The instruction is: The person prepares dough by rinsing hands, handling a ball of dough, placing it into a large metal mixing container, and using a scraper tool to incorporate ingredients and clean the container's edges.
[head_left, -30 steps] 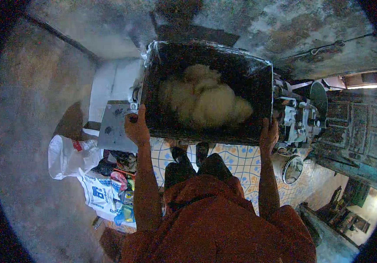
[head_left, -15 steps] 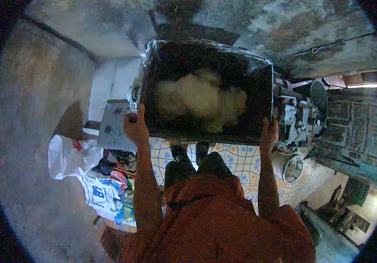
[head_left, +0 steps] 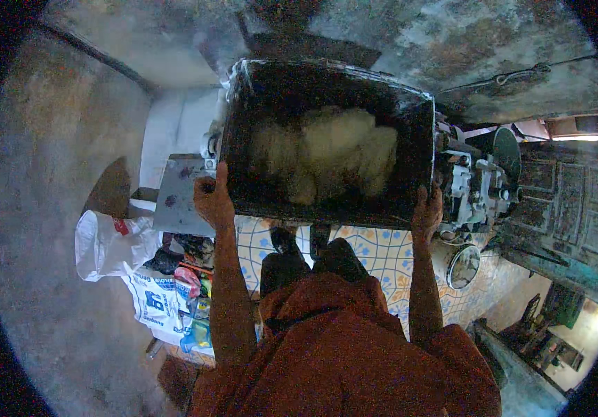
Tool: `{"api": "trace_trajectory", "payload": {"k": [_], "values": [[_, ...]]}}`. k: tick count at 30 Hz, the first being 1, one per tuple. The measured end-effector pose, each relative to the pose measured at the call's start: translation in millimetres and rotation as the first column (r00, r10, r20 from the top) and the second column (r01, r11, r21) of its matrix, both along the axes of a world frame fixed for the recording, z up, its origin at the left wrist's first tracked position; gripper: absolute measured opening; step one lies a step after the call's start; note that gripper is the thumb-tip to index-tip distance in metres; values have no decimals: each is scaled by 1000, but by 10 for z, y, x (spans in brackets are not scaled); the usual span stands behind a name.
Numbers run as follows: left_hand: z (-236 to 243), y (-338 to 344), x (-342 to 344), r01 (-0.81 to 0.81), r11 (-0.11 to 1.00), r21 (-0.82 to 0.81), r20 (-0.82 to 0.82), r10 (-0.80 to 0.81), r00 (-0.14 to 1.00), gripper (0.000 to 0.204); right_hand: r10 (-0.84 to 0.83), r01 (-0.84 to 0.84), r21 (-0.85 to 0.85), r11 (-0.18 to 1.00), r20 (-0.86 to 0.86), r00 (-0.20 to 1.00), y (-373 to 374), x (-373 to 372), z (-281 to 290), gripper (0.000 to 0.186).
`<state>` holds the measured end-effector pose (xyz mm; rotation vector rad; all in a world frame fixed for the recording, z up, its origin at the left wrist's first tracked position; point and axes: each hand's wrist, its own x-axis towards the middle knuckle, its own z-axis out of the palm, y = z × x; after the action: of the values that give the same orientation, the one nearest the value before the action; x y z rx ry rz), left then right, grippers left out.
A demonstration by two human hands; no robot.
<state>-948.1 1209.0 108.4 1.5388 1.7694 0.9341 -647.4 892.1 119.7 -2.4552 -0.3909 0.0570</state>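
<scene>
Head view: the left hand and right hand grip a dark bin at its near corners; inside it, beyond and between the fingers, sits a blurred pale lump, probably dough.

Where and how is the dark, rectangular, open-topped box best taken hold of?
Probably at both near corners of the box, coming from the person's side, where the left hand and right hand are: the straight side edges there are clear of the pale, lumpy mass inside.
</scene>
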Motion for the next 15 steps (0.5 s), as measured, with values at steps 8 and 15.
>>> {"api": "trace_trajectory", "payload": {"k": [8,15], "values": [[24,2,27,-1,999,-32,-24,0,1000,55,31,-37,33,999,151,988,-15,-13,-35,46],[-51,26,-5,-10,1000,0,-45,10,999,54,46,-57,82,995,137,990,-74,33,-133,49]]}}
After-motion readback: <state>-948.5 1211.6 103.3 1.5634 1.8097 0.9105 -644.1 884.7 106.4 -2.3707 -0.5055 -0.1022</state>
